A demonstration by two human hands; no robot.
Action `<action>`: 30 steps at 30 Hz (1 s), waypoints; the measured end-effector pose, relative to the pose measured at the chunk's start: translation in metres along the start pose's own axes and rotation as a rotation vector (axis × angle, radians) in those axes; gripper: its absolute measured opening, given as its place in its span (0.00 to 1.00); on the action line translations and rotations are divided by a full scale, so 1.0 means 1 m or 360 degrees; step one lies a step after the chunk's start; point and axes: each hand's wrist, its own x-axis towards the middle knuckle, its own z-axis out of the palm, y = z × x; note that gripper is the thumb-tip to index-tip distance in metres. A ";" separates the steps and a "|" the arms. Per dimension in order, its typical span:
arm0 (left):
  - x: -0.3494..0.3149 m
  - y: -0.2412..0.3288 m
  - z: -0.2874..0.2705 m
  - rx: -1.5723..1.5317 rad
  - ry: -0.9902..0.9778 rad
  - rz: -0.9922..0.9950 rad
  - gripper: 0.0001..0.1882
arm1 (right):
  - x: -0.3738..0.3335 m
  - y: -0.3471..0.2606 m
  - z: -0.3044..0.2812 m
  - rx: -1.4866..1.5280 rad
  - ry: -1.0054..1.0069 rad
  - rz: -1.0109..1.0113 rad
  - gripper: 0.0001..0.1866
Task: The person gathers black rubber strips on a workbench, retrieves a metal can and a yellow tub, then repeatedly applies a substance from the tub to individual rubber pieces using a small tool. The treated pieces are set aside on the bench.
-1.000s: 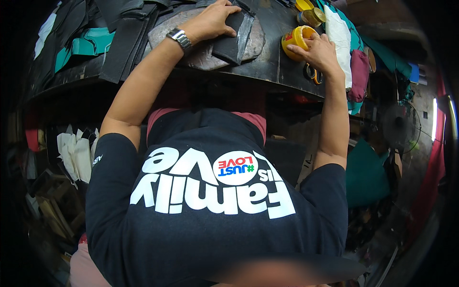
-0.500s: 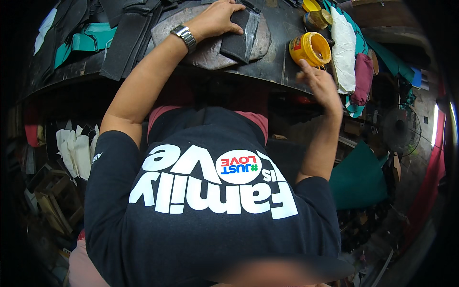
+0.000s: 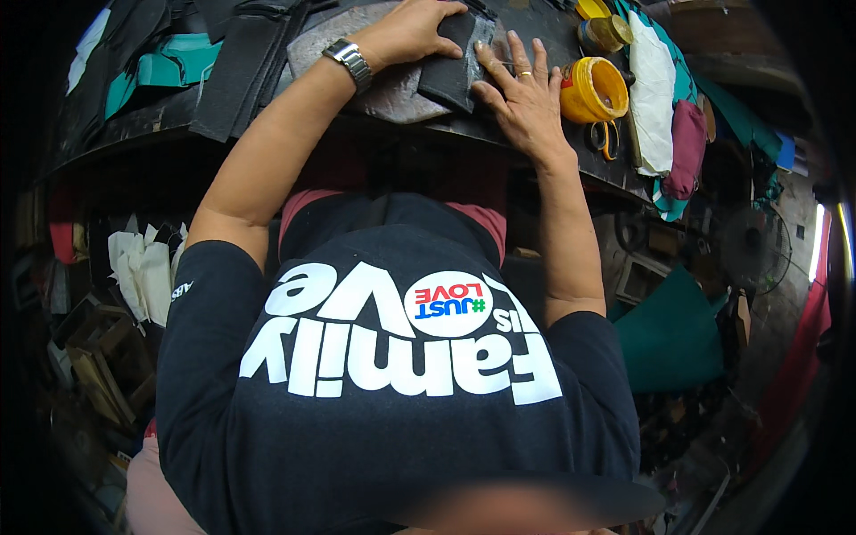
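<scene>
My left hand lies on a dark rectangular piece, fingers stretched out and thumb apart, pressing on its top. The piece looks like black sheet material with a greyish, shiny strip along its right side. Beneath it is a flat grey stone-like slab. My right hand is open with spread fingers, and its index and thumb tips touch the strip's edge. Close to that hand's right stands an open yellow tub with brownish contents.
Scissors with orange-and-black handles lie below the tub. A smaller jar stands behind it. White cloth-like material and a maroon bundle sit at the right edge. Black sheets and green pieces are piled left.
My right hand has moved left and up from beside the yellow tub onto the edge of the dark piece. The scissors now show. My left hand stays on the piece.
</scene>
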 end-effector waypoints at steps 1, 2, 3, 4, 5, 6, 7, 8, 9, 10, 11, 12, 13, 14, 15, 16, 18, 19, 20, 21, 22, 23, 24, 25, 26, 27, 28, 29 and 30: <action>0.000 0.000 -0.001 -0.0003 -0.0008 0.0003 0.35 | -0.003 0.000 -0.003 0.0027 -0.0020 -0.0026 0.29; 0.000 0.000 -0.001 -0.0006 -0.0016 0.0006 0.35 | -0.008 -0.002 -0.006 0.0045 -0.0054 -0.0049 0.29; 0.000 0.000 -0.002 -0.0009 -0.0022 0.0009 0.35 | -0.014 -0.005 -0.009 0.0062 -0.0087 -0.0074 0.29; 0.000 0.000 -0.002 -0.0006 -0.0037 -0.0014 0.35 | -0.020 -0.009 -0.012 0.0084 -0.0091 -0.0122 0.28; 0.000 0.000 -0.002 -0.0002 -0.0051 -0.0038 0.35 | -0.026 -0.014 -0.015 0.0094 -0.0115 -0.0139 0.28; 0.000 0.000 -0.002 0.0002 -0.0064 -0.0063 0.35 | -0.032 -0.021 -0.017 0.0088 -0.0150 -0.0129 0.28; -0.001 0.000 -0.001 0.0007 -0.0043 -0.0055 0.35 | -0.038 -0.029 -0.019 0.0116 -0.0170 -0.0076 0.28; -0.001 0.001 -0.001 0.0012 -0.0021 -0.0047 0.35 | -0.044 -0.037 -0.020 0.0149 -0.0143 -0.0058 0.28; -0.001 0.001 0.000 0.0018 0.0000 -0.0040 0.35 | -0.047 -0.044 -0.021 0.0165 -0.0120 -0.0030 0.31; -0.001 0.000 0.000 0.0011 -0.0009 -0.0047 0.35 | -0.050 -0.052 -0.021 0.0095 -0.0107 0.0031 0.33; 0.000 0.000 0.000 0.0006 -0.0019 -0.0055 0.35 | -0.052 -0.062 -0.019 0.0026 -0.0093 0.0093 0.35; 0.000 0.000 0.000 0.0002 -0.0029 -0.0062 0.36 | -0.052 -0.073 -0.017 -0.0041 -0.0078 0.0154 0.38; 0.000 -0.001 -0.001 0.0007 -0.0026 -0.0047 0.36 | -0.051 -0.083 -0.014 -0.0124 -0.0090 0.0204 0.45; 0.000 -0.002 -0.001 0.0009 -0.0024 -0.0033 0.36 | -0.050 -0.092 -0.012 -0.0113 -0.0067 0.0238 0.49; 0.000 -0.002 -0.001 0.0009 -0.0021 -0.0017 0.36 | -0.048 -0.099 -0.011 -0.0161 -0.0015 0.0226 0.50; 0.001 -0.002 -0.001 0.0005 -0.0027 -0.0015 0.36 | -0.045 -0.104 -0.011 -0.0211 -0.0014 0.0240 0.51; 0.002 -0.002 -0.001 -0.0003 -0.0040 -0.0009 0.36 | -0.037 -0.111 -0.013 -0.0216 -0.0056 0.0236 0.49; 0.002 -0.002 -0.001 -0.0013 -0.0040 -0.0008 0.36 | -0.033 -0.114 -0.014 -0.0226 -0.0050 0.0225 0.49; 0.003 -0.002 0.000 -0.0023 -0.0038 -0.0006 0.36 | -0.029 -0.117 -0.014 -0.0251 -0.0118 0.0236 0.49; 0.003 -0.003 0.000 -0.0033 -0.0036 -0.0007 0.36 | -0.025 -0.120 -0.014 -0.0281 -0.0160 0.0235 0.49; 0.004 -0.003 0.001 -0.0031 -0.0054 -0.0029 0.36 | -0.021 -0.124 -0.014 -0.0309 -0.0167 0.0214 0.49; 0.006 -0.004 0.002 -0.0028 -0.0072 -0.0054 0.36 | -0.018 -0.126 -0.013 -0.0296 -0.0164 0.0187 0.49; 0.006 -0.006 0.003 -0.0023 -0.0090 -0.0079 0.36 | -0.014 -0.130 -0.011 -0.0392 -0.0196 0.0173 0.50; 0.007 -0.008 0.004 -0.0029 -0.0081 -0.0066 0.37 | -0.009 -0.135 -0.007 -0.0483 -0.0188 0.0145 0.50; 0.009 -0.010 0.007 -0.0034 -0.0073 -0.0051 0.37 | -0.006 -0.138 -0.004 -0.0581 -0.0239 0.0131 0.50; 0.011 -0.013 0.010 -0.0038 -0.0065 -0.0035 0.37 | -0.004 -0.140 -0.002 -0.0560 -0.0182 0.0101 0.49; 0.013 -0.015 0.013 0.0004 -0.0054 -0.0022 0.36 | -0.003 -0.143 -0.001 -0.0508 -0.0155 0.0055 0.49; 0.016 -0.017 0.015 0.0049 -0.0043 -0.0008 0.34 | -0.001 -0.144 0.000 -0.0469 -0.0150 0.0018 0.49; 0.017 -0.019 0.018 0.0097 -0.0032 0.0008 0.33 | 0.001 -0.145 -0.002 -0.0430 -0.0141 -0.0019 0.48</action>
